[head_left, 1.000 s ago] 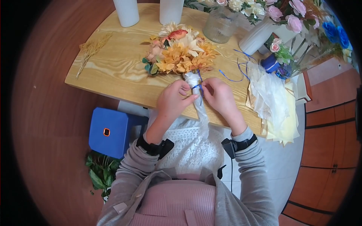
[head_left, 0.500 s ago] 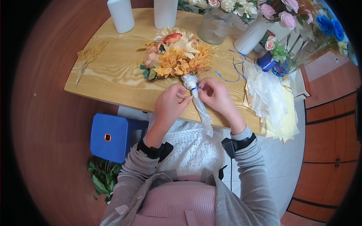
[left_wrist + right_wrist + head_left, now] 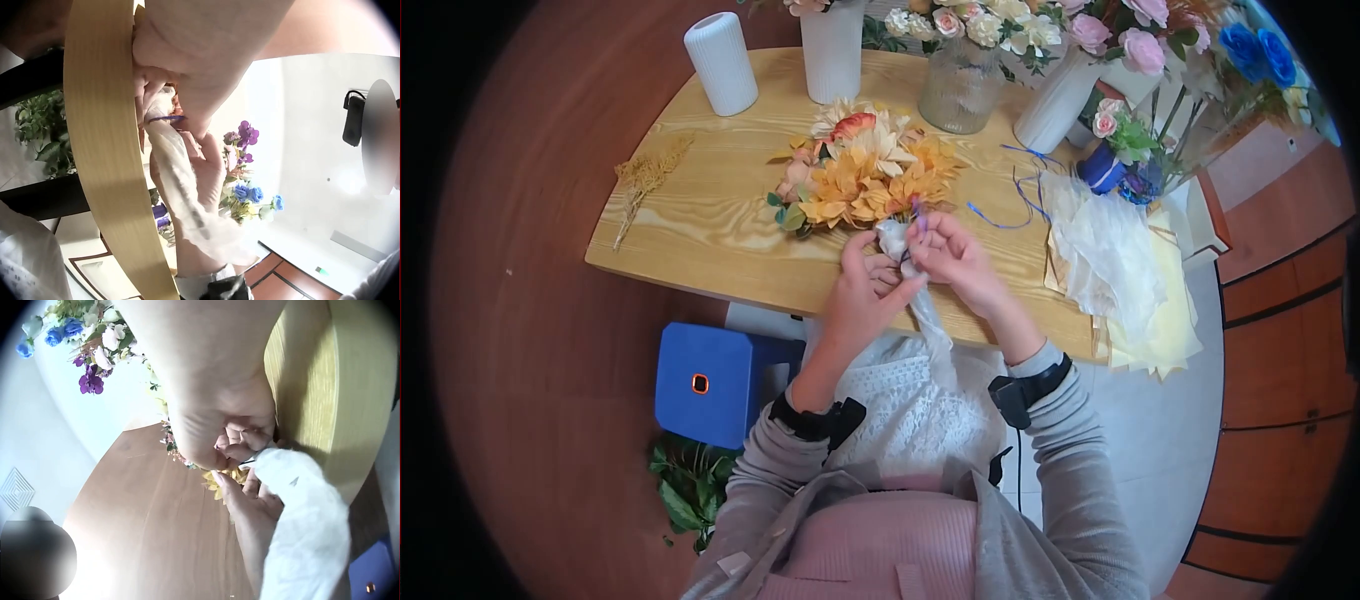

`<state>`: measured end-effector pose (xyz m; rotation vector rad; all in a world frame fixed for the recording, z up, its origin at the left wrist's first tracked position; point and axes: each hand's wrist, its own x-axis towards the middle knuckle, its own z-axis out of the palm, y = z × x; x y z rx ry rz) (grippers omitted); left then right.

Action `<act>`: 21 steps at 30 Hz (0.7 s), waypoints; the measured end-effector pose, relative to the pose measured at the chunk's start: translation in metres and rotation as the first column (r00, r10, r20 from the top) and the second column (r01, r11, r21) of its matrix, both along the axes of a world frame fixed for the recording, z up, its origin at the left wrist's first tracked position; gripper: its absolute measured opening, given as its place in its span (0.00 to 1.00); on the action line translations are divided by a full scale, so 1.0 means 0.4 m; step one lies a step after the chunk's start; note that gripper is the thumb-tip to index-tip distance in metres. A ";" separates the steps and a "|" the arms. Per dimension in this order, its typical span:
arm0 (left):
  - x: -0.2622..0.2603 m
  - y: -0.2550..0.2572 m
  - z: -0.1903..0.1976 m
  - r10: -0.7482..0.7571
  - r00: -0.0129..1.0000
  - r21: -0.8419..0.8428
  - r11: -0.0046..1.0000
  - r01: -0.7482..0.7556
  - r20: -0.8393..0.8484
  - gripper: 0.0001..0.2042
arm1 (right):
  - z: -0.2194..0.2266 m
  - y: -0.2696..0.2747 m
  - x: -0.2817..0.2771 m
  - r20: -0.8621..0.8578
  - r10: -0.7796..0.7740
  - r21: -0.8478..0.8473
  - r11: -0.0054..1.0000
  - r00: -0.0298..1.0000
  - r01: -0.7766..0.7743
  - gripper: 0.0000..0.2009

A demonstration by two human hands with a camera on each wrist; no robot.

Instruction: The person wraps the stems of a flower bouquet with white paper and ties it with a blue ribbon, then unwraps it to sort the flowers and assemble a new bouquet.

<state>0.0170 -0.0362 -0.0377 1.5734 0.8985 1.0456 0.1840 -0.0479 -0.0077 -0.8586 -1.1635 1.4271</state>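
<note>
Bouquet (image 3: 862, 170) of orange and cream flowers, lying on the wooden counter (image 3: 700, 210) with its white-wrapped stem (image 3: 897, 250) pointing toward the person. A thin blue ribbon (image 3: 164, 118) circles the wrap; in the head view it is largely hidden between the hands. Left hand (image 3: 870, 285), fingers curled around the wrapped stem. Right hand (image 3: 948, 252), fingers pinched at the ribbon; the exact hold is obscured. The wrap's lower end hangs past the counter edge. Beyond: white vases (image 3: 720, 62), glass jar (image 3: 958, 88), sheer fabric (image 3: 1110, 255).
</note>
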 end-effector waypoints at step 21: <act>-0.033 0.077 0.046 0.078 0.971 -0.543 0.838 0.059 0.226 0.25 | 0.045 -0.032 0.023 0.737 -0.556 0.625 0.777 0.384 -0.076 0.05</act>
